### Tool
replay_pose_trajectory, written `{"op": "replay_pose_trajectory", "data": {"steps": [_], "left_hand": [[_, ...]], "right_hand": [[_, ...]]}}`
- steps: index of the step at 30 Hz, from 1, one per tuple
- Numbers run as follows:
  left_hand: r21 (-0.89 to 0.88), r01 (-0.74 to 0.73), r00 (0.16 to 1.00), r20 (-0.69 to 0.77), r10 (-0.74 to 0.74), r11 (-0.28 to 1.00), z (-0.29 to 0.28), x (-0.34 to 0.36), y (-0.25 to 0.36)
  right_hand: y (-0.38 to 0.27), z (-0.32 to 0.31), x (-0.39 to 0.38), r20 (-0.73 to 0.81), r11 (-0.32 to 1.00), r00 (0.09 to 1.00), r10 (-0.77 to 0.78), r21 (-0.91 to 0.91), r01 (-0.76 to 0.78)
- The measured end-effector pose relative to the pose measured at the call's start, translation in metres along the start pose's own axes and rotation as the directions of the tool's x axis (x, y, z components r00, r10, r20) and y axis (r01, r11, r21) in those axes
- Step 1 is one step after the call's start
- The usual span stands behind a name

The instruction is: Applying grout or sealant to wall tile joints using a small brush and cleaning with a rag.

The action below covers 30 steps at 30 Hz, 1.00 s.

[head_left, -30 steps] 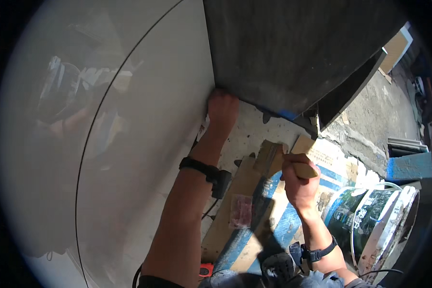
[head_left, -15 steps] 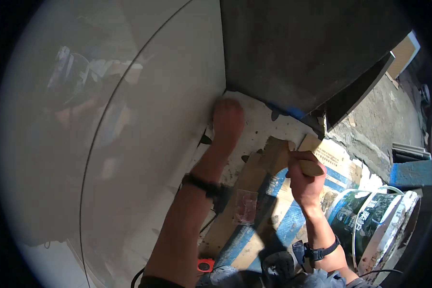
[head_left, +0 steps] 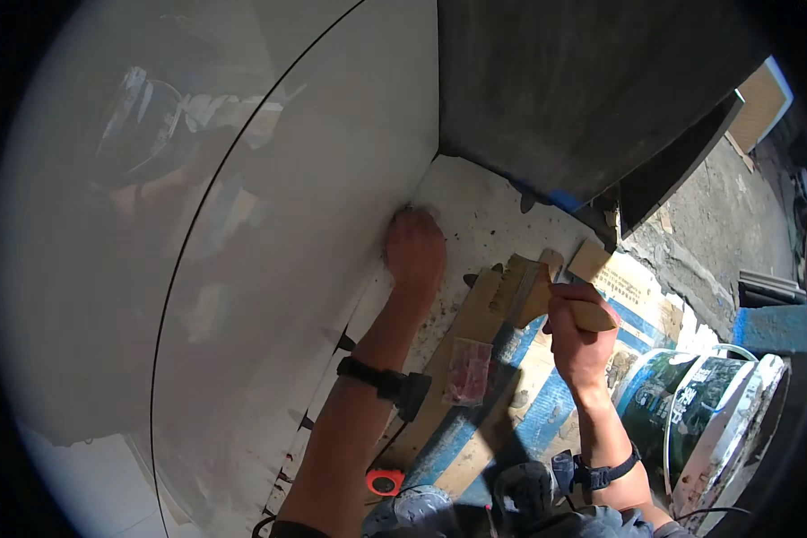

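My left hand (head_left: pixel 415 253) is closed and set low against the glossy grey wall panel (head_left: pixel 287 206), at its joint with the speckled white floor tile (head_left: pixel 475 202). Its fingers point away from me, and whatever they may hold is hidden beneath them. In my right hand (head_left: pixel 581 336) is a flat brush (head_left: pixel 531 291) with a wooden handle, held above the cardboard. The brush's bristles face left, clear of the wall. Small dark wedge-shaped pieces (head_left: pixel 345 341) stick out along the wall's foot.
Blue-striped cardboard (head_left: pixel 533 412) covers the floor before me, bearing a clear packet of red pieces (head_left: pixel 468 369). A red tape measure (head_left: pixel 385 482) lies near my feet. On the right stands a dirty bucket (head_left: pixel 659 403). A dark panel (head_left: pixel 583 90) meets the wall ahead.
My left hand has slid back toward me along the wall's foot, away from the corner. The brush in my right hand has turned, so more of it shows. The view has shifted slightly.
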<state>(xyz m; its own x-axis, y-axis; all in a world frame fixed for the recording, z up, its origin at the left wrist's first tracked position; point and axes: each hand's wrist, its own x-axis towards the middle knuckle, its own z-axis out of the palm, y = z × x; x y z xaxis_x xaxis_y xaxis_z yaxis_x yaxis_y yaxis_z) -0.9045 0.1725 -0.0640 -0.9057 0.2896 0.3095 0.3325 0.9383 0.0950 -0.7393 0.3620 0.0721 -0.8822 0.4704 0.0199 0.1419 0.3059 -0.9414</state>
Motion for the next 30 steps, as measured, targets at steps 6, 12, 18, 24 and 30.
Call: {"op": "replay_pose_trajectory", "data": {"steps": [6, 12, 18, 24, 30], "left_hand": [[-0.117, -0.044, 0.989, 0.138, 0.060, 0.992, -0.022, -0.058, -0.001], [0.020, -0.267, 0.952, -0.148, 0.267, 0.964, -0.022, -0.001, -0.024], [-0.026, -0.221, 0.975, -0.044, 0.220, 0.975, -0.009, -0.025, -0.007], [-0.011, -0.328, 0.944, -0.054, 0.327, 0.945, -0.007, -0.003, -0.020], [0.107, -0.255, 0.965, -0.031, 0.259, 0.961, -0.002, 0.022, -0.007]], "right_hand": [[-0.004, -0.006, 0.003, -0.022, 0.998, 0.999, 0.028, -0.061, -0.030], [-0.004, 0.002, -0.004, 0.024, 0.995, 0.995, -0.100, 0.020, 0.100], [-0.013, 0.009, 0.002, 0.041, 1.000, 0.999, 0.024, 0.013, -0.025], [-0.008, 0.002, -0.012, 0.068, 0.999, 0.998, -0.007, -0.044, 0.010], [-0.024, 0.014, -0.010, 0.046, 0.999, 0.999, 0.027, -0.024, -0.026]]}}
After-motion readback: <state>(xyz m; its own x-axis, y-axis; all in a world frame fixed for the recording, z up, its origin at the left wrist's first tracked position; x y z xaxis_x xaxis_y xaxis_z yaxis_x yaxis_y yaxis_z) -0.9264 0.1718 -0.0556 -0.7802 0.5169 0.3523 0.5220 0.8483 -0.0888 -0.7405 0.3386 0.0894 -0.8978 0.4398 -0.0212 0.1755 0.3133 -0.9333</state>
